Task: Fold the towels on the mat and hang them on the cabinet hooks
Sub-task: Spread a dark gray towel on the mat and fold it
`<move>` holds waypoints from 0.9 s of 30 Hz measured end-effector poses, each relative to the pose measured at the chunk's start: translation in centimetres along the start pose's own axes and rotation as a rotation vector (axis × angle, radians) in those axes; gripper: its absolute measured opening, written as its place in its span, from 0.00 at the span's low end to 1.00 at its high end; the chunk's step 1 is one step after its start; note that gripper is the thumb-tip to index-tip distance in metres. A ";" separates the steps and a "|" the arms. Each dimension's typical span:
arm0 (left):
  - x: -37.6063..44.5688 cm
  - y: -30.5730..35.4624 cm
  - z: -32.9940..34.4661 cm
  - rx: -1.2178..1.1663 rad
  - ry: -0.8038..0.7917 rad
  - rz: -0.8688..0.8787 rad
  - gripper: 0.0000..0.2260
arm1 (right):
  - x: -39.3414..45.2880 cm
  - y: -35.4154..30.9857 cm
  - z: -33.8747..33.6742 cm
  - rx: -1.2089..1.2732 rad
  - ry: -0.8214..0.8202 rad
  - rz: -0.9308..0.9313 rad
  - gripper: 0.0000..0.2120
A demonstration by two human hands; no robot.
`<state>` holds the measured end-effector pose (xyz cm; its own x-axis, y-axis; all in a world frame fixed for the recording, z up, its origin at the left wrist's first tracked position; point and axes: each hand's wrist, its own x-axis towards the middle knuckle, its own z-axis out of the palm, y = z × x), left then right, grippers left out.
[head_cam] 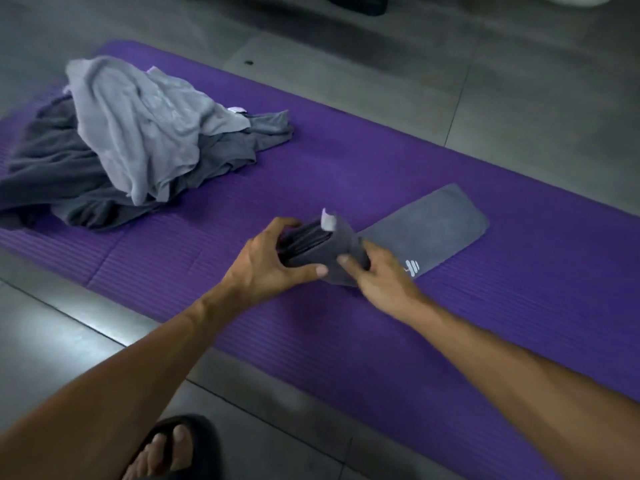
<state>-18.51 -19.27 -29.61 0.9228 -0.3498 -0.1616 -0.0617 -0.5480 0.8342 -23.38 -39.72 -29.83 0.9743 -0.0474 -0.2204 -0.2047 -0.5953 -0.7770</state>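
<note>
Head view:
- The left hand (273, 258) has its fingers and thumb curled round the rolled or folded end of a dark grey towel (426, 226), gripping it
- The right hand (377, 278) pinches the same bundle from the other side, thumb on top, so both hands hold the thick part between them
- The rest of that towel lies flat on the purple mat (346, 161), stretching out beyond the right hand and away from the person; a small white logo shows just past the right hand's knuckles and a pale tag sticks up just above the left hand's fingers
- So this towel looks about half folded, with a flat strip yet to be taken in
- Well off to the far side of the left hand sits a loose pile of towels (131, 140), light grey over darker ones, not yet folded
- No cabinet or hooks are in view, so by my reading all the hanging is left to do
</note>
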 end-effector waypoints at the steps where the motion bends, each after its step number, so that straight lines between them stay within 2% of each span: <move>1: 0.5 0.4 0.1 -0.101 -0.009 -0.031 0.42 | 0.0 0.0 -1.2 0.125 0.021 0.108 0.12; 3: 1.4 1.2 1.0 -0.265 -0.053 -0.078 0.42 | -0.1 0.5 -3.4 0.438 0.066 0.251 0.14; 6: 1.9 2.8 4.1 -0.258 -0.182 -0.078 0.28 | -0.9 0.9 -6.2 0.898 0.081 0.366 0.08; 8: 2.0 4.1 6.6 -0.335 -0.178 -0.051 0.16 | -1.6 1.3 -7.3 1.041 0.075 0.389 0.11; 10: 2.2 4.9 8.8 -0.362 -0.127 -0.011 0.12 | -2.1 2.1 -8.0 1.097 0.083 0.378 0.14; 13: 2.6 5.7 10.8 -0.239 -0.186 0.033 0.19 | -1.7 3.4 -9.5 0.922 0.213 0.341 0.18; 16: 3.1 6.7 12.0 -0.140 -0.301 -0.008 0.20 | -0.3 4.3 -11.7 0.644 0.375 0.367 0.14; 18: 3.4 7.4 12.7 -0.114 -0.195 -0.071 0.22 | 0.9 5.1 -12.8 0.531 0.417 0.375 0.11; 20: 3.5 8.0 13.1 -0.101 -0.097 -0.087 0.28 | 2.2 5.9 -13.5 0.481 0.450 0.361 0.11; 24: 3.3 8.0 14.0 0.062 -0.070 0.011 0.37 | 4.8 8.3 -13.8 0.256 0.401 0.354 0.11; 26: 3.1 7.6 14.7 0.255 -0.002 0.073 0.36 | 5.7 10.0 -13.3 0.107 0.386 0.371 0.13; 27: 3.1 7.4 15.0 0.340 0.046 0.167 0.33 | 6.0 10.9 -13.0 0.017 0.371 0.367 0.13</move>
<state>-21.79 -35.78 -31.82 0.9051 -0.4251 -0.0079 -0.3281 -0.7101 0.6229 -18.52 -56.91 -31.98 0.8052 -0.5336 -0.2587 -0.5377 -0.4729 -0.6981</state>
